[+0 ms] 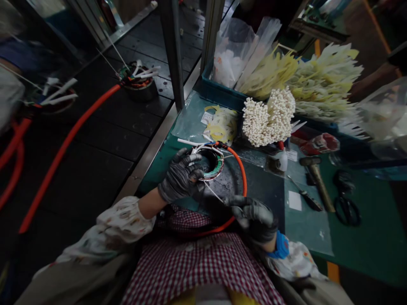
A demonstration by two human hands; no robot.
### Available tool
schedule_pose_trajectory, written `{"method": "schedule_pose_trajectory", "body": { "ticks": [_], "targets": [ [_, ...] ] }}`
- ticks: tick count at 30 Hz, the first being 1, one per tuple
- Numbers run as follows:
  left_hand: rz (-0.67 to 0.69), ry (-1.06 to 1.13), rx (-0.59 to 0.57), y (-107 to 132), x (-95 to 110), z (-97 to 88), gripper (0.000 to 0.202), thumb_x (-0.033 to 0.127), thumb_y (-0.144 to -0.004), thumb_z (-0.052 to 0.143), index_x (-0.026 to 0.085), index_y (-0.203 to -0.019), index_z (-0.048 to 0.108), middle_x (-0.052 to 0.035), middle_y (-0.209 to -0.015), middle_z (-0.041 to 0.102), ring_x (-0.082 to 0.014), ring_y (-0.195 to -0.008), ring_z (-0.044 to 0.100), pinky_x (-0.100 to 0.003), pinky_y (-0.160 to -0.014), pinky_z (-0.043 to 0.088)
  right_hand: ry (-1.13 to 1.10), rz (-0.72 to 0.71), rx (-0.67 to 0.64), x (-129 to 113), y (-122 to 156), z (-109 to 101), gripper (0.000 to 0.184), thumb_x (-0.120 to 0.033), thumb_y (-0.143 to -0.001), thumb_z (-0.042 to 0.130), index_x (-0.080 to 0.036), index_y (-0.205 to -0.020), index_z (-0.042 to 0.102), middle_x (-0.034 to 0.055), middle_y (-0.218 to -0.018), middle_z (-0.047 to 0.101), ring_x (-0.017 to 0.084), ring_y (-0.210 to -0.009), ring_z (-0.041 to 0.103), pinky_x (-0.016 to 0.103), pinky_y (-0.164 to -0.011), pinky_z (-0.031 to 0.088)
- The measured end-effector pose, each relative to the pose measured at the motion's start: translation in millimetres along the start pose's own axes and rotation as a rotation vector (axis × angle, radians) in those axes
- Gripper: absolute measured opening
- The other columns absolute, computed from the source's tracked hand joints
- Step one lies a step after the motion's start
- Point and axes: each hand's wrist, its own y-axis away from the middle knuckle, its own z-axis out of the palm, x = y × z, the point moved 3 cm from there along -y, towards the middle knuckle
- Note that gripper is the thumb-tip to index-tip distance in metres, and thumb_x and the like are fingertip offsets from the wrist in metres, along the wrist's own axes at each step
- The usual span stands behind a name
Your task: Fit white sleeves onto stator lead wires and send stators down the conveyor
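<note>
A round motor stator (219, 167) with copper windings and green lining stands on the dark work surface in front of me. My left hand (182, 176), in a dark grey glove, is closed on its left side. From the stator's near edge a thin white lacing cord (213, 191) stretches down to the right. My right hand (252, 216), gloved too, pinches the far end of that cord. White sleeved leads (187, 142) stick out over the stator's top. A thick orange cable (243, 173) leaves the stator and loops round to the right, passing behind my right hand.
Behind the stator are a bundle of white-tipped sticks (269, 116) and a blue bin (219, 91) holding yellowish strips (270, 70). A hammer (321, 184), scissors (346, 209) and a screwdriver (310, 199) lie right. Another stator (141, 89) sits on the dark conveyor at left, near a person's sleeve.
</note>
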Motion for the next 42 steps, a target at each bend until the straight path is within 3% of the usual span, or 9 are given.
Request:
{"method": "schedule_pose_trajectory", "body": {
  "ticks": [3,8,17,21,27,32,35,39,42],
  "targets": [
    [0.008,0.017,0.047,-0.6,0.8,-1.3,0.010,0.038,-0.106,0.068,0.029,-0.110,0.068,0.0000,-0.110,0.083,-0.0276,-0.139,0.069,-0.058,-0.137,0.039,-0.120,0.203,-0.125,-1.7,0.2,0.3,0.032,-0.057,-0.090,0.083,-0.026,-0.098,0.089,0.0059,-0.070,0.075,0.021,-0.057,0.067,0.029,-0.045,0.055],
    [-0.028,-0.040,-0.055,-0.8,0.0,1.8,0.014,0.044,-0.105,0.067,0.031,-0.109,0.071,0.0004,-0.108,0.082,-0.0286,-0.136,0.070,-0.061,-0.139,0.037,-0.244,0.414,-0.239,-13.4,-4.9,7.4,0.048,-0.063,-0.082,0.086,-0.021,-0.106,0.091,0.0026,-0.063,0.067,0.017,-0.053,0.060,0.028,-0.048,0.055],
    [0.033,-0.015,0.073,-4.0,0.7,-2.2,0.010,0.035,-0.101,0.072,0.028,-0.105,0.066,0.0013,-0.106,0.080,-0.0255,-0.134,0.068,-0.054,-0.142,0.031,-0.163,0.376,-0.317,-15.3,1.8,5.5,0.055,-0.070,-0.089,0.085,-0.020,-0.112,0.091,0.0083,-0.086,0.081,0.019,-0.072,0.071,0.031,-0.070,0.063],
    [0.035,-0.095,0.013,-3.4,0.1,0.7,0.012,0.040,-0.103,0.068,0.029,-0.103,0.067,0.0005,-0.105,0.080,-0.0269,-0.132,0.070,-0.056,-0.139,0.035,-0.122,0.325,-0.368,-18.1,0.4,5.8,0.062,-0.076,-0.090,0.080,-0.019,-0.112,0.092,0.0090,-0.086,0.081,0.019,-0.071,0.071,0.033,-0.071,0.063],
    [0.066,-0.001,0.130,-7.9,0.7,-6.1,0.016,0.040,-0.100,0.075,0.027,-0.108,0.069,-0.0022,-0.117,0.080,-0.0271,-0.133,0.067,-0.052,-0.140,0.033,-0.017,0.327,-0.397,-18.2,-4.1,10.5,0.058,-0.075,-0.092,0.077,-0.023,-0.115,0.091,0.0072,-0.085,0.080,0.021,-0.073,0.072,0.033,-0.069,0.062],
    [0.059,-0.003,0.090,-5.6,-1.1,-3.7,0.014,0.037,-0.098,0.077,0.028,-0.108,0.071,-0.0019,-0.119,0.081,-0.0270,-0.133,0.068,-0.052,-0.141,0.031,0.108,0.182,-0.391,-15.2,-1.7,5.7,0.043,-0.059,-0.102,0.073,-0.024,-0.122,0.089,0.0074,-0.089,0.083,0.023,-0.078,0.078,0.033,-0.071,0.065],
    [0.047,-0.032,0.039,-4.0,-2.4,-2.0,0.019,0.044,-0.098,0.077,0.029,-0.109,0.073,-0.0016,-0.122,0.082,-0.0278,-0.135,0.069,-0.055,-0.142,0.032,0.279,-0.062,-0.380,-7.3,-12.4,14.1,0.032,-0.047,-0.105,0.070,-0.027,-0.124,0.086,0.0071,-0.097,0.087,0.024,-0.083,0.082,0.035,-0.078,0.069],
    [0.060,0.018,0.047,-6.8,-2.7,-4.0,0.015,0.037,-0.098,0.079,0.030,-0.110,0.074,0.0001,-0.121,0.083,-0.0275,-0.137,0.069,-0.056,-0.141,0.036,0.528,-0.300,-0.166,4.9,-46.0,26.8,0.022,-0.046,-0.103,0.075,-0.027,-0.106,0.085,0.0066,-0.094,0.087,0.025,-0.083,0.082,0.035,-0.081,0.068],
    [0.075,0.079,0.096,-10.2,-4.0,-5.8,0.015,0.034,-0.098,0.080,0.029,-0.111,0.075,-0.0004,-0.117,0.084,-0.0267,-0.134,0.071,-0.053,-0.140,0.037,0.662,-0.343,-0.055,1.7,-73.5,27.8,0.025,-0.048,-0.104,0.077,-0.027,-0.115,0.085,0.0067,-0.098,0.088,0.026,-0.083,0.082,0.034,-0.077,0.066]
  ]
}}
